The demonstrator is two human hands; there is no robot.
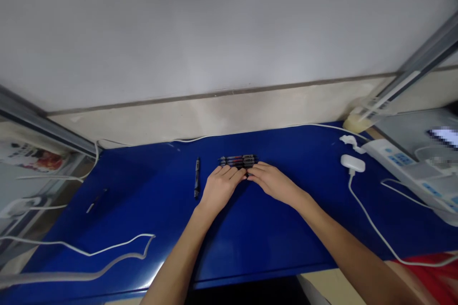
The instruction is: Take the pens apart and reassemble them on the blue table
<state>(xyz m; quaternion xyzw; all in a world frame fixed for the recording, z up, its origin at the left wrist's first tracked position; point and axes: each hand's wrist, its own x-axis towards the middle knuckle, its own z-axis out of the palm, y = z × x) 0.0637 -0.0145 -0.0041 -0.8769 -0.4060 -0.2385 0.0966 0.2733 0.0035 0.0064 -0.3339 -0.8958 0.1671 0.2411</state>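
Observation:
Both my hands lie on a blue desktop [143,200], fingertips meeting at the near side of a small bundle of several dark pens [238,161]. The pens lie side by side, crosswise to me, with red marks along them. My left hand [219,188] touches the bundle from the lower left, and my right hand [274,182] touches it from the lower right. Their fingers hide the bundle's near edge. A single dark pen [196,177] lies apart on the desk, just left of my left hand.
A white plug-in charger [352,163] sits at the right, next to a white device with blue keys [402,159]. White cables [82,252] run across the desk's left side and along its back edge. A white wall [222,33] rises behind the desk.

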